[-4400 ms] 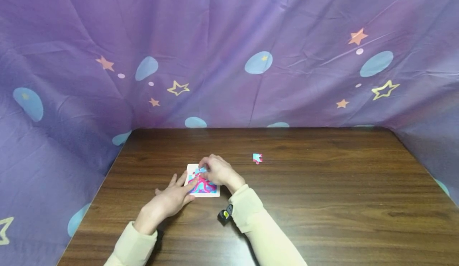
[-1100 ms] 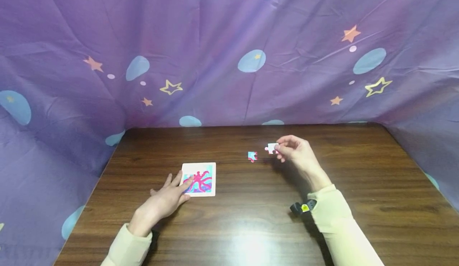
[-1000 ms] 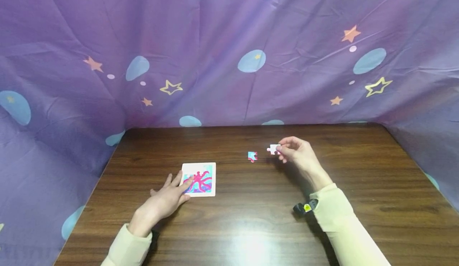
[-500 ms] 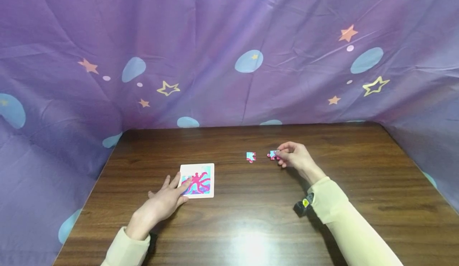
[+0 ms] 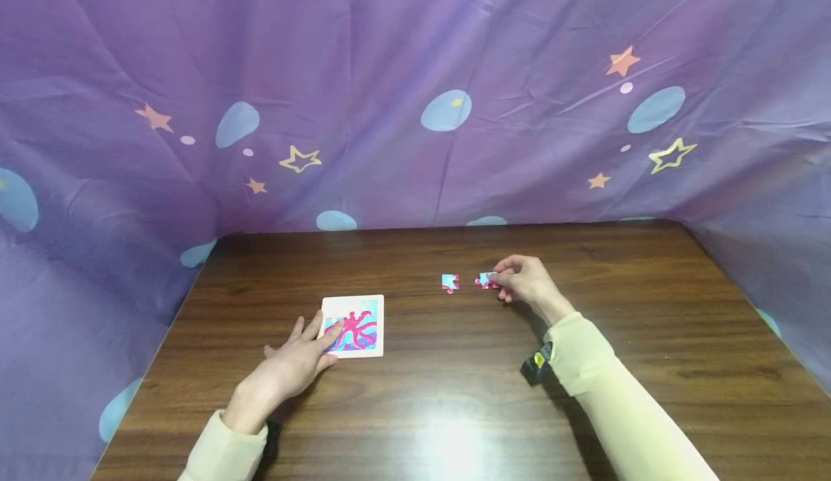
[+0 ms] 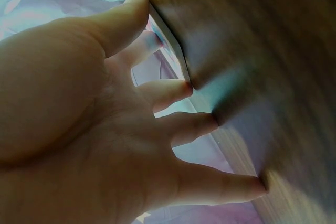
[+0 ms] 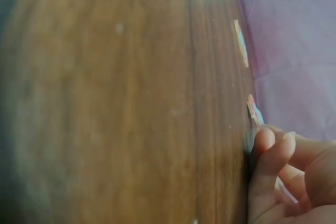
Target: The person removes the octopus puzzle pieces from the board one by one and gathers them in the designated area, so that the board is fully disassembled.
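My left hand [image 5: 286, 369] lies with spread fingers at the left side of a white-framed jigsaw puzzle [image 5: 370, 315]. Its index finger rests on the pink octopus picture, and the thumb touches the near edge. A whitish patch with a knobbed outline shows at the picture's upper left. Farther right, my right hand [image 5: 529, 286] pinches a blue and pink puzzle piece [image 5: 485, 280] between thumb and fingers, close over the table. Part of that piece is hidden by the fingertips. A second puzzle piece [image 5: 450, 283] lies just left of it, picture side up.
The brown wood-grain table [image 5: 428, 380] reaches back to a purple curtain [image 5: 389, 106] with stars and blue ovals. Curtain also hangs along both sides. A small black camera [image 5: 535, 367] sits at the right wrist.
My right hand left the puzzle for the right, carrying a piece. That piece looked white a second ago; now it is lower and shows colours. The left hand keeps its place on the puzzle.
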Demonstrator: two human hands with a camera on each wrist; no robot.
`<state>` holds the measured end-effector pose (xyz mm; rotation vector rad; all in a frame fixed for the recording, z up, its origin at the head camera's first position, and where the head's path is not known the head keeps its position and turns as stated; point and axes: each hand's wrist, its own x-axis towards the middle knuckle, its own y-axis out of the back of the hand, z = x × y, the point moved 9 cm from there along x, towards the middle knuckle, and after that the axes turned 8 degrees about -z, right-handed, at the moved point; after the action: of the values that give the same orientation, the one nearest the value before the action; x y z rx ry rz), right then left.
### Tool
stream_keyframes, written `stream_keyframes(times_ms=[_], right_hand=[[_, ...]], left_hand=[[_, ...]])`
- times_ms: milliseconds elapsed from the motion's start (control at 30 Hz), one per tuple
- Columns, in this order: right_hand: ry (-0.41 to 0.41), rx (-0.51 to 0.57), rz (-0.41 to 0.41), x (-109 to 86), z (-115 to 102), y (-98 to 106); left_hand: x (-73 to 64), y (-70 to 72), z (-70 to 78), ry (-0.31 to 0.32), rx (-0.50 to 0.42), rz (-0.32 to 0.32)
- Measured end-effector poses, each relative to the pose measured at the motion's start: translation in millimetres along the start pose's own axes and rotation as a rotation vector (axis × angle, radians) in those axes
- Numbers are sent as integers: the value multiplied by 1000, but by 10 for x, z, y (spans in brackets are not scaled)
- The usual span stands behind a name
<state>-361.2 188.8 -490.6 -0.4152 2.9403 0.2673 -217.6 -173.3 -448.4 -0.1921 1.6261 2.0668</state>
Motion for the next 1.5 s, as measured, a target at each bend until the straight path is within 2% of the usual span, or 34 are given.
stream_keyframes(times_ms=[433,667,867,1033,1200,1500], right_hand=[[1,-24,44,-18,-37,6],[-46,-5,38,-46,-52,10],[-47,-16,39,-111,-171,35],[17,29,46,-181,-355,-8],[98,122,69,-227,-503,-109],[142,337,82,-202,-559,-441]], left_hand=[[4,-4,-16,8,1,6],[2,-3,7,-10,-3,10],[2,2,10,-7,3,10],[3,5,3,-3,9,10],[-8,15,21,-14,9,15],[4,0,14,-17,17,14]])
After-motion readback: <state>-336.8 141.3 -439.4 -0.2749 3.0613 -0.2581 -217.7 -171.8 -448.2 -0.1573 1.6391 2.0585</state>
